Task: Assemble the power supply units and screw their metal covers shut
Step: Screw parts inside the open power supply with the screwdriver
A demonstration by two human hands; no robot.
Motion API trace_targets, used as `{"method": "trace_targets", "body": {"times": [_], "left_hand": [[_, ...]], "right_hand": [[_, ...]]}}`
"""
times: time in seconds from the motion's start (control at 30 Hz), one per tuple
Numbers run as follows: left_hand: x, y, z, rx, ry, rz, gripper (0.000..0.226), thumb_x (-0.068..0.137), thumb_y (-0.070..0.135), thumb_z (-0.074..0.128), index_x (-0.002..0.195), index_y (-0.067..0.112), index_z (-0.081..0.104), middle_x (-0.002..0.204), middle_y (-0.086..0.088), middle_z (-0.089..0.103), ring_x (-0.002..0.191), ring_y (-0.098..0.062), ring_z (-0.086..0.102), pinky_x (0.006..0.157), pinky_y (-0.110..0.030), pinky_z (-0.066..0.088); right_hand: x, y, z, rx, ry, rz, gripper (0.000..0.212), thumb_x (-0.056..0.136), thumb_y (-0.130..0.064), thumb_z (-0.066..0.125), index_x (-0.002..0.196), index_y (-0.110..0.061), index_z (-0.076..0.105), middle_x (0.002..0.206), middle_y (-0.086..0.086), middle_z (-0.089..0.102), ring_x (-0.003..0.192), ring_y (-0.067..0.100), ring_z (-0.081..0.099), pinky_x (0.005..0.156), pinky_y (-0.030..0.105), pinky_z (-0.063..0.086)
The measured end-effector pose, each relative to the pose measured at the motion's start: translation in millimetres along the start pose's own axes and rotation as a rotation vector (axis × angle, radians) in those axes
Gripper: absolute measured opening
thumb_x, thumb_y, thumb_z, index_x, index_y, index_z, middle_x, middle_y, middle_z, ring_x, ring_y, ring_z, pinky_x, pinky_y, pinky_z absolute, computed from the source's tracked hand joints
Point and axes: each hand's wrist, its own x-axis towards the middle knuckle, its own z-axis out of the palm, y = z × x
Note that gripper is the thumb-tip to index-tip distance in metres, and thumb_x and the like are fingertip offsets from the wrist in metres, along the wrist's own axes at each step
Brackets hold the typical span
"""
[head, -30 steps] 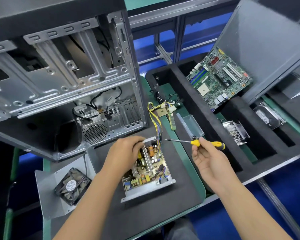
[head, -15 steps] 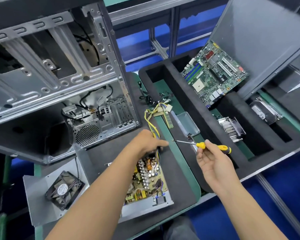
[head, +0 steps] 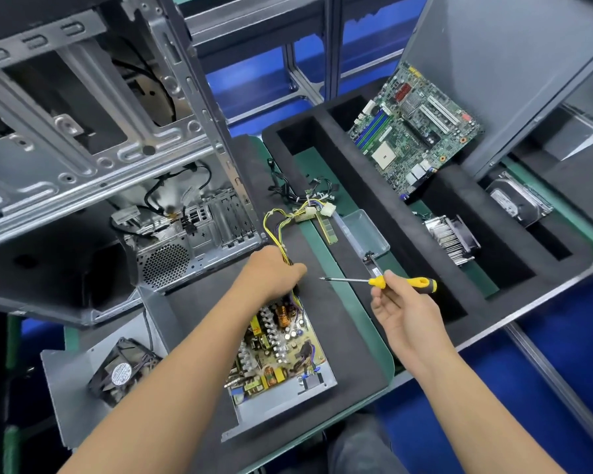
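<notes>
An open power supply unit (head: 281,350) lies on the black foam mat, its circuit board bare in a grey metal tray. My left hand (head: 274,271) grips the bundle of yellow wires (head: 278,217) at the board's far end. My right hand (head: 396,302) holds a yellow-and-black screwdriver (head: 401,282) level, tip pointing left toward my left hand. A grey metal cover with a black fan (head: 122,369) lies to the left of the unit.
An open computer case (head: 117,159) stands at the left. A clear plastic box (head: 365,230) and a RAM stick (head: 328,229) lie beyond the screwdriver. Black foam trays hold a motherboard (head: 415,128), a heatsink (head: 451,237) and a hard drive (head: 519,200).
My left hand has moved from the top of the circuit board to its far end and taken hold of the wire bundle. The right hand kept the screwdriver about level.
</notes>
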Motion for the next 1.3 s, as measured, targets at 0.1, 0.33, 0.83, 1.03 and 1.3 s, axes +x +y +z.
{"method": "trace_targets", "body": {"times": [0.1, 0.33, 0.83, 1.03, 1.3], "left_hand": [[-8, -5, 8, -0.136, 0.078, 0.007, 0.026, 0.084, 0.032, 0.057, 0.072, 0.012, 0.068, 0.064, 0.009, 0.072, 0.066, -0.006, 0.063, 0.058, -0.024, 0.043], [-1, -11, 10, -0.425, 0.108, -0.062, 0.039, 0.091, 0.042, 0.055, 0.07, 0.009, 0.06, 0.063, 0.001, 0.073, 0.057, -0.012, 0.064, 0.067, -0.03, 0.048], [0, -22, -13, 0.029, 0.021, 0.018, 0.035, 0.08, 0.019, 0.064, 0.056, 0.018, 0.038, 0.052, 0.003, 0.037, 0.054, -0.02, 0.036, 0.05, -0.032, 0.027], [-1, -38, -9, -0.092, 0.106, 0.116, 0.025, 0.079, 0.018, 0.065, 0.067, 0.018, 0.043, 0.06, 0.004, 0.044, 0.058, -0.019, 0.037, 0.054, -0.031, 0.03], [1, -38, 0, -0.09, 0.17, 0.063, 0.014, 0.079, 0.02, 0.059, 0.073, 0.021, 0.047, 0.073, -0.002, 0.055, 0.064, -0.017, 0.047, 0.056, -0.029, 0.032]], "right_hand": [[-1, 3, 0, 0.005, 0.008, 0.012, 0.007, 0.089, -0.011, 0.071, 0.084, -0.007, 0.07, 0.081, 0.01, 0.07, 0.069, 0.016, 0.067, 0.063, 0.023, 0.056], [-3, 5, 1, 0.015, 0.023, 0.023, 0.007, 0.09, -0.012, 0.07, 0.087, -0.006, 0.068, 0.079, 0.008, 0.071, 0.068, 0.015, 0.067, 0.061, 0.022, 0.056], [-2, 3, 12, -0.187, -0.068, -0.096, 0.011, 0.093, -0.016, 0.069, 0.088, -0.007, 0.067, 0.081, 0.008, 0.07, 0.077, 0.018, 0.069, 0.069, 0.027, 0.058], [-1, 2, 28, -0.455, -0.081, -0.245, 0.018, 0.094, -0.017, 0.067, 0.093, 0.0, 0.064, 0.08, 0.014, 0.073, 0.079, 0.027, 0.075, 0.071, 0.032, 0.062], [5, 10, 40, -0.743, -0.129, -0.349, 0.018, 0.091, -0.019, 0.069, 0.093, -0.001, 0.063, 0.072, 0.005, 0.074, 0.071, 0.02, 0.075, 0.069, 0.034, 0.062]]}}
